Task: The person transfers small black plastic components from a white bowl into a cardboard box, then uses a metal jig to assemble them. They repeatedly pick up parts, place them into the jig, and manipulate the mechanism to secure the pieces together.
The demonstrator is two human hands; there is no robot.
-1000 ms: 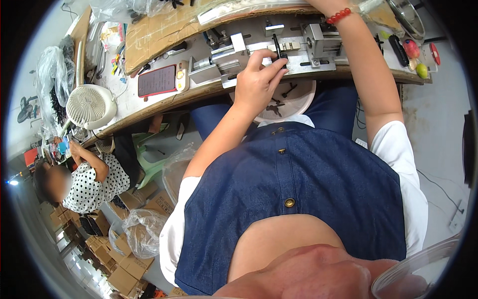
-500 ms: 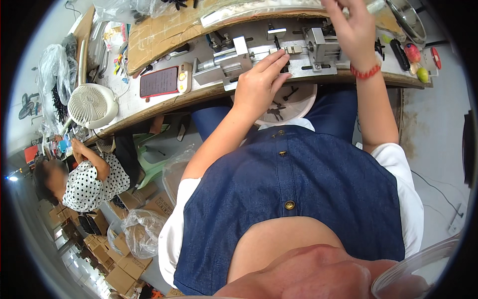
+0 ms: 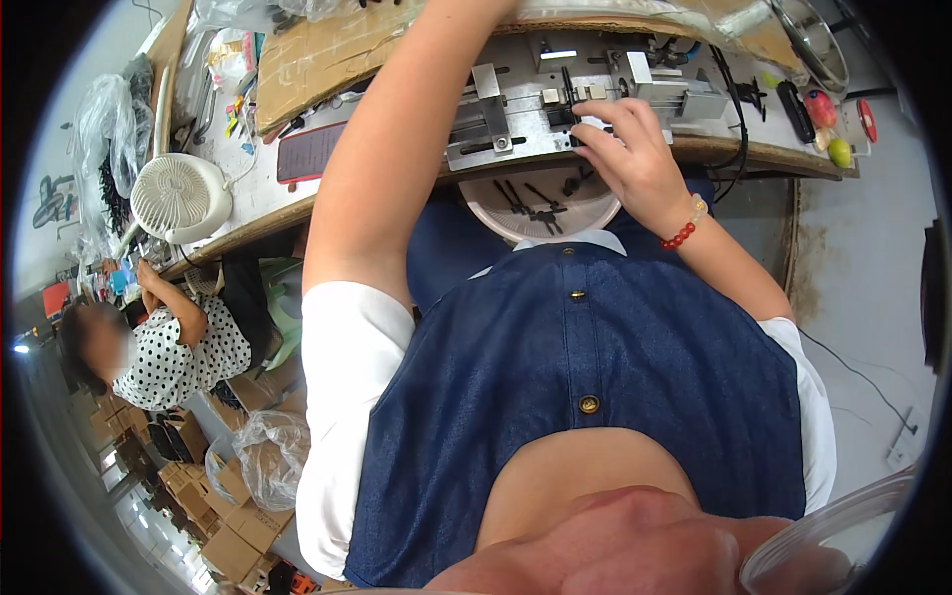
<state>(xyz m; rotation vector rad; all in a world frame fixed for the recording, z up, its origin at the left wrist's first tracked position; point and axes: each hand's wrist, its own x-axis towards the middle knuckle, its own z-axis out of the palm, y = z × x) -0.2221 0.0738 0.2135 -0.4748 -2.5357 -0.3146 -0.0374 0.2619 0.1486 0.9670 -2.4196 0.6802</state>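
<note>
The right hand (image 3: 635, 154) has its fingers (image 3: 595, 111) stretched forward and a little curled, tips pressed on the near edge of a grey metal jig (image 3: 555, 104) on the workbench (image 3: 764, 154). They seem to pinch a small dark part there, but it is too small to be sure. A red bead bracelet (image 3: 682, 234) circles that wrist at about four o'clock from the hand.

The left forearm (image 3: 397, 159) runs up to twelve o'clock and leaves the picture at the top edge; the left hand is out of sight, so its fingers cannot be judged.

Just below the jig, at six o'clock from the right hand, a pale round dish (image 3: 540, 203) with small black parts sits at the person's lap, partly under the bench edge.

At nine o'clock on the bench lie a dark phone (image 3: 309, 151) and, farther out, a small white fan (image 3: 180, 196). At two o'clock a sheet of cardboard (image 3: 327, 50) covers the bench top. At three o'clock, near the bench end, are small red and green round things (image 3: 833, 129).

At eight o'clock another person in a dotted top (image 3: 183, 352) sits apart.
</note>
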